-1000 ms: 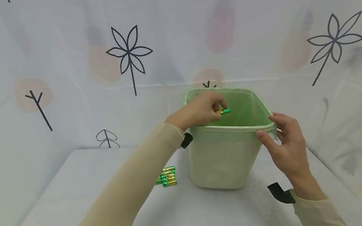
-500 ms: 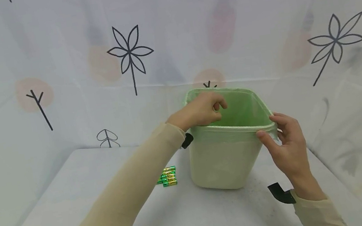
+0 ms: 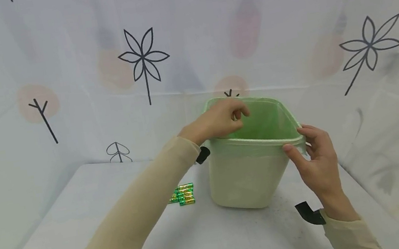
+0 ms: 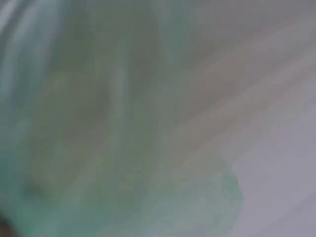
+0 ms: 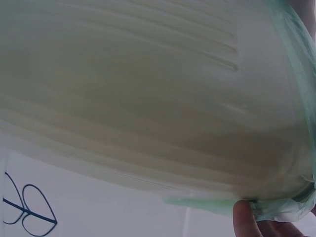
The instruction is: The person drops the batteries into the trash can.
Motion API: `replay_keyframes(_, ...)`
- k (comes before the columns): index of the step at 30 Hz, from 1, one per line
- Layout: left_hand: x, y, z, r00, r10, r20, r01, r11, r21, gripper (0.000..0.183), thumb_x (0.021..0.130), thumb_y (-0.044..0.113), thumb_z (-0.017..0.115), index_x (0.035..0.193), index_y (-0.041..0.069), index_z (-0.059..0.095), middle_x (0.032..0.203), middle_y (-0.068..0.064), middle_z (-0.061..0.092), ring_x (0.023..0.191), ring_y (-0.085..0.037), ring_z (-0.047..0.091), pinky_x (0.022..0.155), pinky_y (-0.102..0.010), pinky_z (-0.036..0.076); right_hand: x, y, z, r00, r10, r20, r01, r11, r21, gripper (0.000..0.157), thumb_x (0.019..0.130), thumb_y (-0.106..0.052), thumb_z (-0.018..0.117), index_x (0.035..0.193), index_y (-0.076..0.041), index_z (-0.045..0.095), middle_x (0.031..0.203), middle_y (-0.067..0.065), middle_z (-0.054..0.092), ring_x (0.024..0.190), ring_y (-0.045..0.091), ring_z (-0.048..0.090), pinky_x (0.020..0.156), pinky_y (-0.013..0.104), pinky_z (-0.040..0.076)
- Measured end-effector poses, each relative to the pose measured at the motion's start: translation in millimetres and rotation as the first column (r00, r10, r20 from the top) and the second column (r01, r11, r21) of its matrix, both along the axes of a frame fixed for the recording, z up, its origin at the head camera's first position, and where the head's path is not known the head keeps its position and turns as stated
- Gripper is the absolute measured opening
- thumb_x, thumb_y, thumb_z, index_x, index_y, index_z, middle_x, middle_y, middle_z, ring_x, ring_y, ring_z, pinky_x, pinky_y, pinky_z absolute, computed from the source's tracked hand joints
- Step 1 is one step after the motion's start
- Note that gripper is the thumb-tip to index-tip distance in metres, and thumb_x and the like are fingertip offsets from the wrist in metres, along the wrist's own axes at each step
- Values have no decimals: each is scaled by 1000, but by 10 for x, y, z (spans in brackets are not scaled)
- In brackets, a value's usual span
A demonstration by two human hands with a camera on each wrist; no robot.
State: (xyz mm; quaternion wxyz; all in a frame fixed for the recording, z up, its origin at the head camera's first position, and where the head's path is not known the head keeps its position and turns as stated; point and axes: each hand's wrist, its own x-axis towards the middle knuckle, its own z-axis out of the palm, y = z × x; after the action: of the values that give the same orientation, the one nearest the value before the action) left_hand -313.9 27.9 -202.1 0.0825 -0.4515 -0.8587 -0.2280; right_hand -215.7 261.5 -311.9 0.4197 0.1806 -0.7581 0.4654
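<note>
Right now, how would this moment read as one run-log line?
left hand: over bin, nothing visibly held | right hand: grips bin | batteries: on table

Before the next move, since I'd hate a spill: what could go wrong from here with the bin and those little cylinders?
The green and gold cylinders look able to roll, and the left sleeve passes in front of them; a low swing might scatter them.
The liner is folded over the rim, so the left hand could snag it.
The right hand grips one corner; pulling there might tip the bin.
</note>
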Motion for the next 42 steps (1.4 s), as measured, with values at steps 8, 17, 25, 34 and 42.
replay_keyframes(8,195,-297,39,991,-32,-133,50,990,133,25,84,0,54,104,9,67,95,-1,61,82,-13,53,76,-22,43,-11,11,-10,1000,-1,-22,2,1000,9,53,77,11,71,125,8,50,130,19,45,113,15,54,89,14,43)
replay_keyframes(17,463,-724,-93,982,-60,-181,104,965,242,20,81,-4,58,97,5,67,90,-3,60,80,-16,54,70,-29,49,-10,1,-11,1000,-11,-18,12,1000,22,53,76,12,71,125,9,50,130,20,46,112,15,54,89,13,43)
replay_keyframes(25,598,-1076,-457,985,6,-173,40,965,258,18,82,-1,63,99,6,67,92,-1,59,82,-17,54,70,-29,49,-5,13,-15,1000,-19,-7,19,1000,11,53,76,11,72,124,7,51,130,17,46,113,15,54,90,14,42)
replay_keyframes(34,653,-1322,-1132,992,57,-116,-35,982,183,20,83,3,67,101,11,65,94,6,57,85,-13,55,75,-27,50,-14,28,1,999,-10,-39,10,1000,3,52,74,14,71,122,12,51,128,22,46,111,12,55,89,13,43)
replay_keyframes(42,660,-1361,-1607,997,80,21,-82,986,142,20,83,3,66,99,14,64,91,6,56,84,-12,56,76,-27,49,-13,19,-14,1000,2,-10,-2,1000,-11,53,76,11,72,124,8,51,131,17,46,113,14,55,89,14,43)
